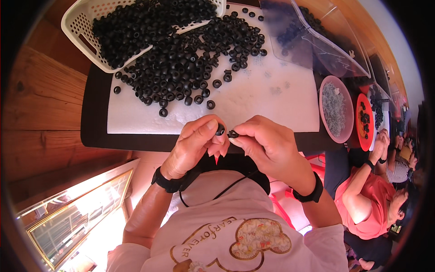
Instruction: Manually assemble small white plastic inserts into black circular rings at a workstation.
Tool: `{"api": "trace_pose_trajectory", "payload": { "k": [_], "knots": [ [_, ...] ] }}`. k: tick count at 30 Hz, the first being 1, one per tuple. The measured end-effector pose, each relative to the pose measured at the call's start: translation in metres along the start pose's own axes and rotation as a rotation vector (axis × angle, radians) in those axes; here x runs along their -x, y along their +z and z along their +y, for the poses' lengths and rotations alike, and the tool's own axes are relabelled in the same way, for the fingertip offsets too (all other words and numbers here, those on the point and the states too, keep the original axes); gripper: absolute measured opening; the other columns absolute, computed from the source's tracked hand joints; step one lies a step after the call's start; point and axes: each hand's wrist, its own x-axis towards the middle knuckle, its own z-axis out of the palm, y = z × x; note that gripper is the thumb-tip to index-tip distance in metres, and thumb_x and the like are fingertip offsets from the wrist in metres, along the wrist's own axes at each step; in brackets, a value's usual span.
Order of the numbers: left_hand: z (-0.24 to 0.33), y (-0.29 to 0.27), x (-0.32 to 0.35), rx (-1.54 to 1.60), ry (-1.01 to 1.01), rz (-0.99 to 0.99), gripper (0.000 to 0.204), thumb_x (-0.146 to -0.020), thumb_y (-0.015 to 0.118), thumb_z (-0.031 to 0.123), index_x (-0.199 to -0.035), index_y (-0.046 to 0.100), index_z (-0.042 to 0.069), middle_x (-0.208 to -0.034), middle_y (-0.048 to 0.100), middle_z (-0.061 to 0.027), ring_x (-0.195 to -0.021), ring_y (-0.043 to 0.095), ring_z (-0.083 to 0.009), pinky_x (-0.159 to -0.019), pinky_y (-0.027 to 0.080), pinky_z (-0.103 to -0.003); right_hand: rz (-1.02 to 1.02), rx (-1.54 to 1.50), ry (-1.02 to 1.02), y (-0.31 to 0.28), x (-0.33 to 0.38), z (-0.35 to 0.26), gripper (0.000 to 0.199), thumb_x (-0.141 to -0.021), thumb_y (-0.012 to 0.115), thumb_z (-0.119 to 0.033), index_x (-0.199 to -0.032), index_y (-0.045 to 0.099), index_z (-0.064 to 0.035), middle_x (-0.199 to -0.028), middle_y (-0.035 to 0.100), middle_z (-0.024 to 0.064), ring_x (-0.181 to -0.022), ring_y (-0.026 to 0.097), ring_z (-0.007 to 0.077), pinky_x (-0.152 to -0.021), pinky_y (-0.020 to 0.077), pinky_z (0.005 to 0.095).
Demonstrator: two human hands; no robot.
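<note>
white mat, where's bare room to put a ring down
The white mat is bare between the pile of black rings and the pink bowl, also along its near edge by both hands. Its far left, under the basket, is crowded.

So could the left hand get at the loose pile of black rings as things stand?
Probably yes, but not freely: the left hand already pinches a ring. The pile lies open on the white mat just beyond it, with nothing between.

Head view, single: worn on the head, facing steeply down, close over the counter (95, 131) edge; fisheye rim bends lines.
</note>
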Motion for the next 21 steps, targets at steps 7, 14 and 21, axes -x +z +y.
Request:
{"api": "trace_pose_trajectory", "payload": {
  "k": [7, 14, 21],
  "knots": [
    [-0.0018, -0.0004, 0.0021, -0.028, 0.001, 0.011, 0.042, -0.098, 0.044, 0.038, -0.089, 0.056, -0.001, -0.072, 0.052, -0.0037, -0.062, 0.049, -0.0127, -0.055, 0.039, -0.025, -0.007, 0.122, -0.105, 0.0031, 0.0020, 0.0011, 0.018, -0.079, 0.069, -0.004, -0.090, 0.054, -0.0037, -0.073, 0.056, 0.0079, -0.057, 0.060, 0.0235, -0.046, 0.0457, 0.0333],
    [-0.0049, -0.0043, 0.0018, -0.133, 0.039, -0.021, 0.041, -0.098, 0.045, 0.037, -0.086, 0.057, 0.000, -0.071, 0.053, -0.0025, -0.061, 0.047, -0.0094, -0.055, 0.038, -0.024, -0.054, 0.169, -0.121, 0.0031, 0.0017, 0.0007, 0.018, -0.079, 0.069, -0.007, -0.087, 0.053, -0.0038, -0.072, 0.054, 0.0074, -0.053, 0.057, 0.0235, -0.044, 0.0432, 0.0338],
    [-0.0040, -0.0004, 0.0029, -0.157, 0.016, -0.006, 0.040, -0.098, 0.046, 0.037, -0.086, 0.057, 0.000, -0.070, 0.053, -0.0020, -0.061, 0.045, -0.0083, -0.056, 0.037, -0.023, -0.084, 0.192, -0.116, 0.0028, 0.0005, -0.0013, 0.018, -0.080, 0.068, -0.010, -0.083, 0.051, -0.0038, -0.070, 0.053, 0.0077, -0.052, 0.057, 0.0236, -0.043, 0.0430, 0.0341]
  ]
}}
